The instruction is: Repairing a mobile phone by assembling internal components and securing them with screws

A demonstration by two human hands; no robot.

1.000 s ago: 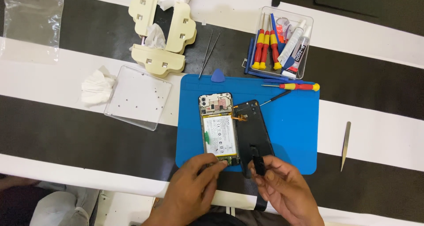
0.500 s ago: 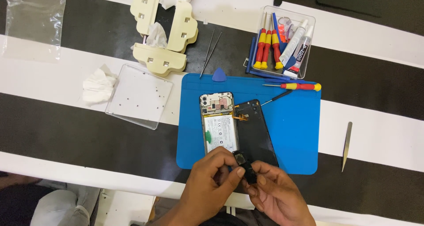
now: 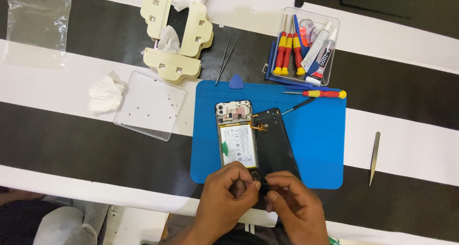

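An opened phone (image 3: 235, 132) lies on a blue mat (image 3: 315, 139), its battery and circuit board showing. Its black back cover (image 3: 277, 142) leans beside it on the right, joined by a small orange ribbon cable. My left hand (image 3: 227, 199) and my right hand (image 3: 294, 209) meet at the mat's near edge, just below the phone. Both pinch one small black part (image 3: 262, 187) between their fingertips. The hands hide the phone's lower end.
A clear tray (image 3: 308, 46) of red-and-yellow screwdrivers and tubes stands at the back right. A screwdriver (image 3: 318, 94), tweezers (image 3: 225, 58), a blue pick (image 3: 236, 82), a cream clamp (image 3: 177, 34), a clear screw lid (image 3: 150, 104), tissue (image 3: 105, 94), a plastic bag (image 3: 38, 22) and a metal spudger (image 3: 374, 158) lie around.
My hands have drawn together below the phone; the right hand left the back cover's lower end, and both now pinch the small black part.
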